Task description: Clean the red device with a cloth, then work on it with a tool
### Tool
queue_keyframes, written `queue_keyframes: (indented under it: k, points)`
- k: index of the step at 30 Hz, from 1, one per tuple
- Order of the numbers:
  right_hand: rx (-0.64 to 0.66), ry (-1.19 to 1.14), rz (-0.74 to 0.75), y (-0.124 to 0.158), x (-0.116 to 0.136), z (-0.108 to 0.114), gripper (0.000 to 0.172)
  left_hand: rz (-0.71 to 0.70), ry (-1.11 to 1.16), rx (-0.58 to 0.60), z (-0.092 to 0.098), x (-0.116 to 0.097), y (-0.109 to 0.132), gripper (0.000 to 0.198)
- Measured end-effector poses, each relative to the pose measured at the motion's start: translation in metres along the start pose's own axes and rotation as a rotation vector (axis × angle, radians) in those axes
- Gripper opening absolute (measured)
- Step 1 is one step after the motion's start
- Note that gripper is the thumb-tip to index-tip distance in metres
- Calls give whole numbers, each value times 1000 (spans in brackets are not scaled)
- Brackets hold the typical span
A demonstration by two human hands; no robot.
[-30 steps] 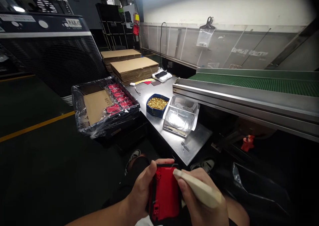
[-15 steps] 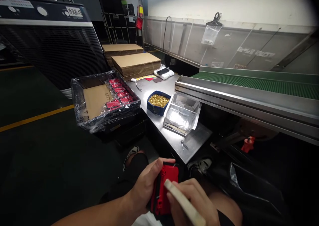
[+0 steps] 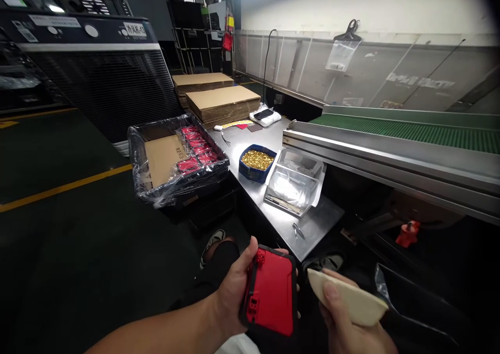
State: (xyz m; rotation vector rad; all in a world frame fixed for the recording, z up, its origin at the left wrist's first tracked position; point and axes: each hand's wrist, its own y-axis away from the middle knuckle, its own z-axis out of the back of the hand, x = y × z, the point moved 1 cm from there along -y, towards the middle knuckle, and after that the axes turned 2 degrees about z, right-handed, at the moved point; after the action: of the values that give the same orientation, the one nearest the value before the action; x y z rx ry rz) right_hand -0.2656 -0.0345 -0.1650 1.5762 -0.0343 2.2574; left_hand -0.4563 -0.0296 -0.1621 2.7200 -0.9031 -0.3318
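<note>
My left hand [image 3: 234, 291] grips a flat red plastic part with a black rim [image 3: 271, 291], held over my lap with its red face up. My right hand [image 3: 347, 325] holds a cream-coloured wedge-shaped tool [image 3: 347, 299] just to the right of the part, a small gap between them. Ahead on the steel table [image 3: 312, 226] stand a blue tub of small brass pieces [image 3: 255, 161] and a clear plastic box [image 3: 292, 185].
A black crate lined with clear film [image 3: 177, 159] holds cardboard and more red parts at the table's left. Flat cardboard stacks [image 3: 222, 101] lie beyond. A green conveyor [image 3: 410, 130] runs along the right. Small metal tweezers [image 3: 299, 231] lie near the table's front edge.
The cream tool was pressed on the red part; my right hand has drawn it off to the right. My left hand has turned the part so its red face shows fully.
</note>
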Motion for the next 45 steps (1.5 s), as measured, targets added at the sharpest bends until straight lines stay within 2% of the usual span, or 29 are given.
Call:
queue_keyframes:
  k: [2, 4, 7, 10, 15, 19, 22, 24, 26, 28, 30, 32, 35, 39, 45]
  points:
    - [19, 13, -27, -29, -21, -8, 74, -15, -7, 9, 3, 0, 0, 66]
    - [-10, 116, -19, -69, -39, -18, 83, -25, -25, 45, 4, -2, 2, 67]
    - [-129, 242, -26, -134, -52, -31, 80, -56, -68, 99, 7, -6, 7, 67]
    - [-153, 345, -9, -179, -50, -39, 73, -97, -141, 110, 11, -11, 16, 69]
    - [-31, 470, 39, -203, -45, -46, 64, -160, -214, 87, 16, -19, 30, 78]
    - [-34, 515, 15, -212, -43, -49, 57, -211, -303, 64, 21, -25, 34, 80]
    - [-54, 462, 22, -197, -28, -50, 63, -305, -553, 23, 26, -31, 34, 85]
    - [-7, 366, 52, -165, -12, -50, 64, -428, -817, -25, 27, -37, 34, 88]
    - [148, 219, 105, -116, 3, -50, 59, -613, -1079, -8, 25, -44, 34, 93]
    - [441, -34, 163, -63, 15, -51, 55, -793, -1258, 84, 21, -49, 33, 96]
    - [681, -266, 181, -19, 21, -51, 56, -887, -1346, 165, 16, -52, 33, 95]
    - [786, -388, 195, 7, 23, -50, 64, -916, -1397, 192, 11, -54, 32, 93]
    - [771, -464, 169, 21, 24, -50, 78, -947, -1451, 206, 7, -54, 32, 93]
    - [718, -504, 98, 25, 27, -50, 83, -979, -1529, 246, 6, -51, 34, 93]
    - [874, -512, 199, 27, 25, -46, 75, -1097, -1595, 240, 5, -46, 40, 104]
